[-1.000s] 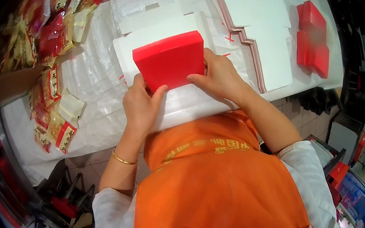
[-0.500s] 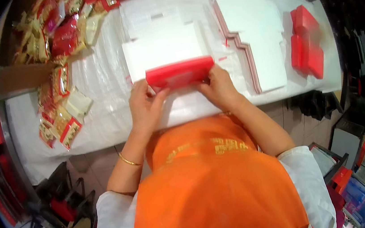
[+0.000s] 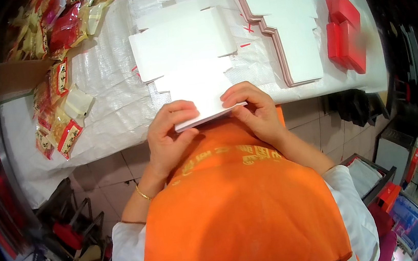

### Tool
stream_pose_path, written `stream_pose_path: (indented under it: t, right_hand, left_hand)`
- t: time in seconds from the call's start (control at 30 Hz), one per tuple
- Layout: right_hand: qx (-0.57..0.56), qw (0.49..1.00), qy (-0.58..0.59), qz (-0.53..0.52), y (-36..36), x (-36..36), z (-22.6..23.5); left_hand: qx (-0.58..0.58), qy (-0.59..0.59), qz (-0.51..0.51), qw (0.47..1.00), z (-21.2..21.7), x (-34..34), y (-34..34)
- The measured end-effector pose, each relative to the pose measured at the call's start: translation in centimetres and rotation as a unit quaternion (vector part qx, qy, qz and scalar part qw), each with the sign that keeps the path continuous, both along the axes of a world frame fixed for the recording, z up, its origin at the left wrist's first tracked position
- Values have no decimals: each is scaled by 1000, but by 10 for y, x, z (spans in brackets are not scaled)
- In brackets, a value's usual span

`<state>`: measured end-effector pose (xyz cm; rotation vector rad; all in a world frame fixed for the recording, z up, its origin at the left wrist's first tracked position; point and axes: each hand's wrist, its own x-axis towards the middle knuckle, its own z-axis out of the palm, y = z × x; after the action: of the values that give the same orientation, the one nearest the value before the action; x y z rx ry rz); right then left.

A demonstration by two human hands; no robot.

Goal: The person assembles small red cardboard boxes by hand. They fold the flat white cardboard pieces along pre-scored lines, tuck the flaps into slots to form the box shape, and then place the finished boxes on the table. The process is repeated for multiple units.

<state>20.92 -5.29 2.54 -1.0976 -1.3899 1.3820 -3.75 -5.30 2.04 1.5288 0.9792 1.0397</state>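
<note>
At the bottom of the frame an orange apron (image 3: 239, 214) fills the view. Just above it, at centre, the left hand (image 3: 168, 135) and the right hand (image 3: 255, 109) pinch a white folded carton blank (image 3: 205, 97) by its near edge, fingers curled over the top and thumbs beneath. Beyond it, more flat white blanks (image 3: 181, 41) lie on the white-covered table (image 3: 111, 90). At left sit wrapped snack packets (image 3: 57, 86); at upper right a stack of white blanks (image 3: 287, 28), then 3 or so red boxes (image 3: 344, 30).
</note>
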Motion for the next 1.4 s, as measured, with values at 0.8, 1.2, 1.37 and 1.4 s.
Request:
stream_pose_path:
  t: [0.8, 1.2, 1.37, 1.4]
  right_hand:
    - [-60, 976, -201, 56, 19, -23, 7]
    - [321, 856, -380, -142, 209, -7, -11]
    - [336, 806, -472, -116, 300, -17, -48]
    - [338, 807, -473, -100, 304, -23, -51]
  left_hand:
    - [84, 198, 27, 976, -20, 0, 14]
    - [186, 399, -32, 897, -26, 25, 45]
    - [163, 441, -62, 881, -38, 37, 46]
    - [158, 440, -62, 882, -38, 36, 46]
